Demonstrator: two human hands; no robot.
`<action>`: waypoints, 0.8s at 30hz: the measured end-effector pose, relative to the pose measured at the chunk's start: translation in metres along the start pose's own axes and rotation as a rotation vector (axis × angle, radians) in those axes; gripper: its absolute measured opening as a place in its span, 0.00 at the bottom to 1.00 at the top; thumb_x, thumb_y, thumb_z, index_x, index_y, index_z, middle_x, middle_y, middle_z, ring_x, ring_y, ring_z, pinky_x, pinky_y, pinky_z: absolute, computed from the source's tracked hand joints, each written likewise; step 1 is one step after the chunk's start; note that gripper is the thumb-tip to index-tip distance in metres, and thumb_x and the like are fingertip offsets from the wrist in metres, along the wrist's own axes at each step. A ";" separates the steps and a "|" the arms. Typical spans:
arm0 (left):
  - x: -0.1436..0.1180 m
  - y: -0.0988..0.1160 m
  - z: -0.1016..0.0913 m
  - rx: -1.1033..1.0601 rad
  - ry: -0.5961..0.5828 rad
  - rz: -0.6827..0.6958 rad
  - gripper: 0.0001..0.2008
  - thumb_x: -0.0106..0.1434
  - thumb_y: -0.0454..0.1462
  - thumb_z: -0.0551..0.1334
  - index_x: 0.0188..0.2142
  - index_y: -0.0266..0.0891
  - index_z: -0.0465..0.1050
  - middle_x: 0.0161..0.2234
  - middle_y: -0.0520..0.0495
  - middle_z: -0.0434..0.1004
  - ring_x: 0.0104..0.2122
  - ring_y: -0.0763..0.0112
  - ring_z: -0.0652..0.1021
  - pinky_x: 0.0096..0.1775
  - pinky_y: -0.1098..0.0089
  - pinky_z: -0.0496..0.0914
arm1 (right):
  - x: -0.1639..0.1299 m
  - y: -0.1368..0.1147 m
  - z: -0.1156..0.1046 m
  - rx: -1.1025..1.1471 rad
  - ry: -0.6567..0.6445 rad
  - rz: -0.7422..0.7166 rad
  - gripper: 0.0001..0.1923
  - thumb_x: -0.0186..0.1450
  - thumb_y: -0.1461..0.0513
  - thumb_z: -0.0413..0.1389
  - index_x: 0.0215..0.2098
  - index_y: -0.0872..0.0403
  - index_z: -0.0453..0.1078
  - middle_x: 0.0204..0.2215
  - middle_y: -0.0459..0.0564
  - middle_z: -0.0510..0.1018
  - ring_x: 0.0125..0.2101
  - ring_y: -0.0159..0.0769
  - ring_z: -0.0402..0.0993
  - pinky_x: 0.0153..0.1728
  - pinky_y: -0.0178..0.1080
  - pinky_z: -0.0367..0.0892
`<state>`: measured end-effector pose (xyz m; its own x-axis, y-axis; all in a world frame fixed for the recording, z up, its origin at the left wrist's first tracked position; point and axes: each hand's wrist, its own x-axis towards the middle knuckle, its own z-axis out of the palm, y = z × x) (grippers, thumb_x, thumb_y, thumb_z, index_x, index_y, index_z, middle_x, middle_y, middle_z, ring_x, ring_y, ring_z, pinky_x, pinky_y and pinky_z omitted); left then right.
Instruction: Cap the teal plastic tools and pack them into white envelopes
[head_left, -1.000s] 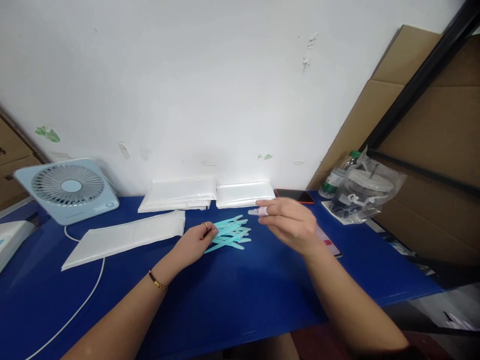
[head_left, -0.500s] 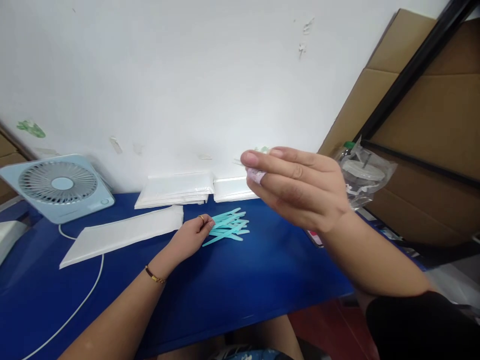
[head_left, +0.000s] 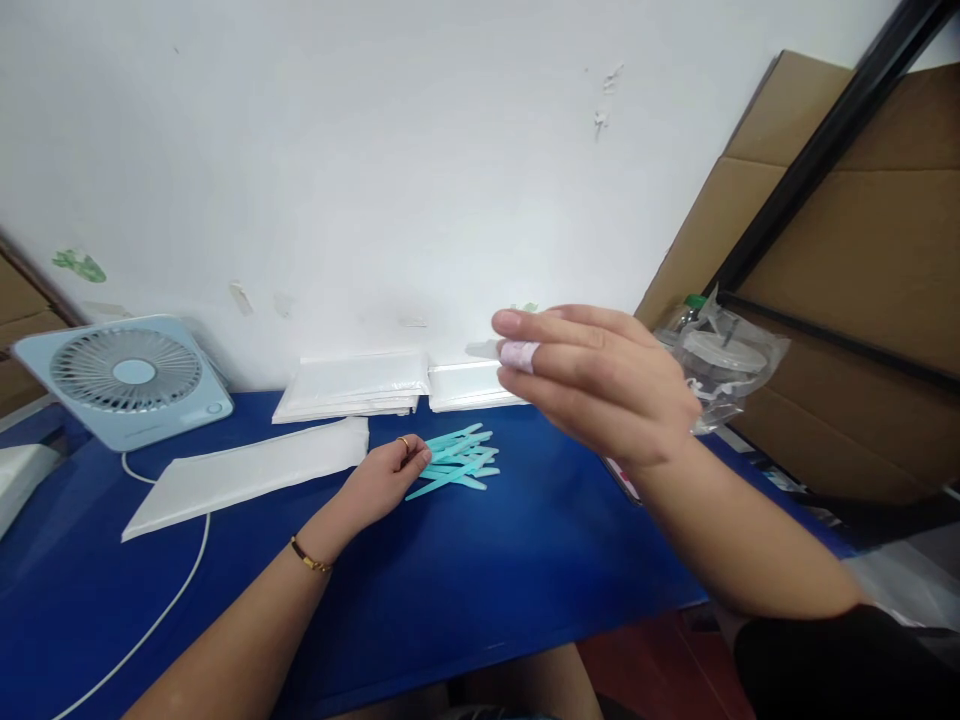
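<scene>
At the left end of a loose pile of slim, tapered teal plastic sticks (head_left: 461, 462), my left hand (head_left: 388, 477) pinches its thumb and fingers together on the sticks' ends. The sticks lie crossed over each other on the blue table (head_left: 480, 570). My right hand (head_left: 600, 375) is raised above the table, fingers together and pointing left, with a pale wrap (head_left: 517, 356) around one finger. A small whitish, see-through piece (head_left: 481, 349) shows at its fingertips. The thumb is hidden, so the grip itself cannot be seen. Left of the pile lies a long white padded packet (head_left: 247, 475).
Stacks of white packets, one on the left (head_left: 352, 385) and one on the right (head_left: 472, 387), stand against the wall. A light blue fan (head_left: 135, 372) with a white cable (head_left: 176, 605) is at left. At right are a bagged lidded cup (head_left: 724, 352), a phone (head_left: 624, 482) and cardboard (head_left: 847, 250).
The view has tilted up slightly. My right hand's fingers have turned a little, and the whitish piece at the tips shows broader. My left hand stays at the teal sticks.
</scene>
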<state>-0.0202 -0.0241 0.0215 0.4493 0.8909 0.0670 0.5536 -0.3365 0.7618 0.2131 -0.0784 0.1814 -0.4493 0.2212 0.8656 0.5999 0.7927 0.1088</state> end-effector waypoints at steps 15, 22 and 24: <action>-0.001 0.008 -0.005 0.226 -0.071 0.099 0.17 0.64 0.47 0.50 0.31 0.42 0.71 0.30 0.52 0.74 0.31 0.70 0.72 0.32 0.72 0.61 | -0.133 0.020 0.086 0.810 -0.204 1.099 0.14 0.52 0.56 0.64 0.32 0.57 0.74 0.23 0.48 0.76 0.22 0.30 0.70 0.24 0.33 0.64; -0.002 0.010 -0.004 0.250 -0.075 0.090 0.17 0.65 0.47 0.48 0.32 0.43 0.71 0.33 0.52 0.75 0.33 0.68 0.73 0.33 0.72 0.62 | -0.136 0.019 0.093 0.777 -0.282 1.095 0.15 0.52 0.55 0.63 0.33 0.58 0.74 0.23 0.48 0.75 0.22 0.30 0.69 0.24 0.33 0.64; -0.002 0.011 -0.001 0.251 -0.085 0.100 0.17 0.65 0.47 0.48 0.32 0.43 0.71 0.33 0.51 0.75 0.33 0.68 0.73 0.33 0.71 0.62 | -0.138 0.016 0.098 0.784 -0.310 1.080 0.15 0.53 0.55 0.62 0.33 0.58 0.73 0.23 0.47 0.75 0.22 0.30 0.68 0.24 0.33 0.64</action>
<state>-0.0158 -0.0287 0.0305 0.5618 0.8242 0.0709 0.6553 -0.4957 0.5700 0.2196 -0.0407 0.0159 -0.1917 0.9634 0.1875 0.2613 0.2342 -0.9364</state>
